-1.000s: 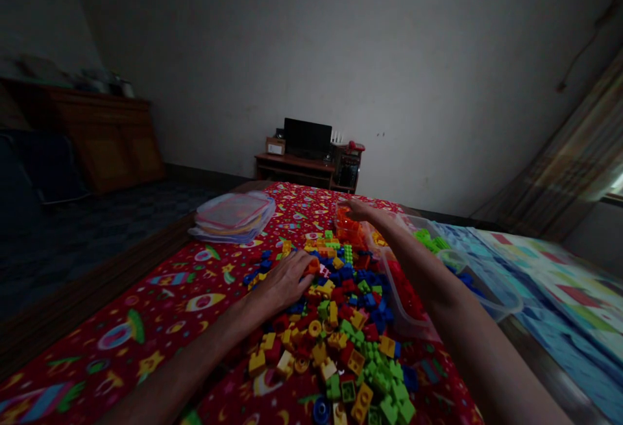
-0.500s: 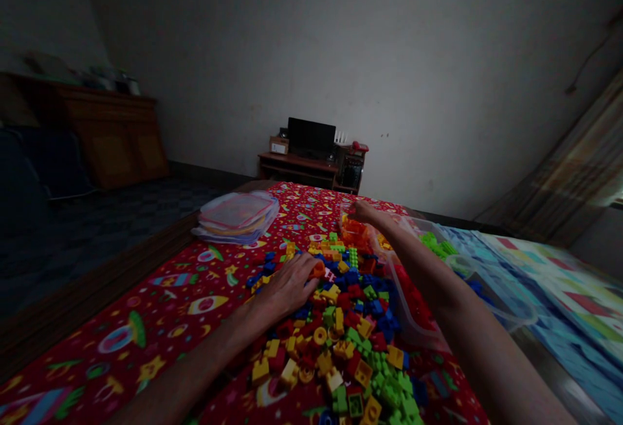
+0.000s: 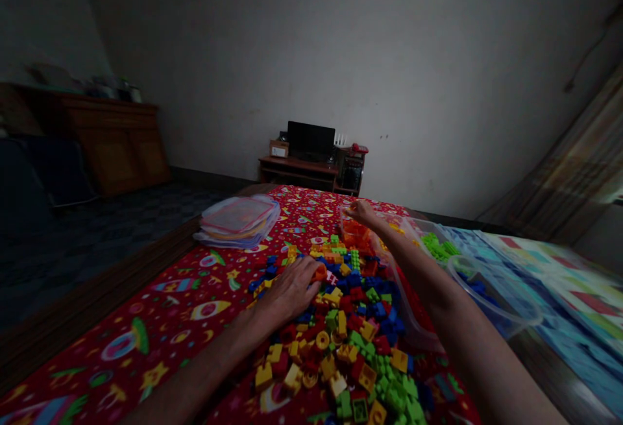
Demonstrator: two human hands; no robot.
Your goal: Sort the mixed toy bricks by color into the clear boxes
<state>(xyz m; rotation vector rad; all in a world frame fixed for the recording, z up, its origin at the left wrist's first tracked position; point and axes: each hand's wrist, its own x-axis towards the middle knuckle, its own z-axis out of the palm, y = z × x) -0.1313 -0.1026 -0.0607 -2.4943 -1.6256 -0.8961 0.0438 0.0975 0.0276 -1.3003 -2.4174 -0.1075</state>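
Observation:
A heap of plastic building bricks [image 3: 341,340] in yellow, red, blue and green covers the middle of the red bedspread. My left hand [image 3: 288,292] rests on its far-left part, with an orange brick [image 3: 320,272] pinched at the fingertips. My right hand [image 3: 363,213] reaches over the rim of a clear tub of orange bricks [image 3: 355,233]. Whether it holds a brick is hidden. My right forearm covers most of a clear tub of red bricks [image 3: 413,302]. Further right sit a clear tub of green bricks [image 3: 438,246] and one of blue bricks [image 3: 491,302].
A stack of clear flat plastic bags [image 3: 237,220] lies on the red patterned bedspread [image 3: 170,308]. The bed's wooden edge [image 3: 97,282] runs along the left. A colourful mat [image 3: 559,282] lies to the right. A low table with a monitor [image 3: 310,141] stands by the far wall.
The whole view has shifted and tilted slightly. Both hands stay almost where they were, and the blue tub shows more at the right.

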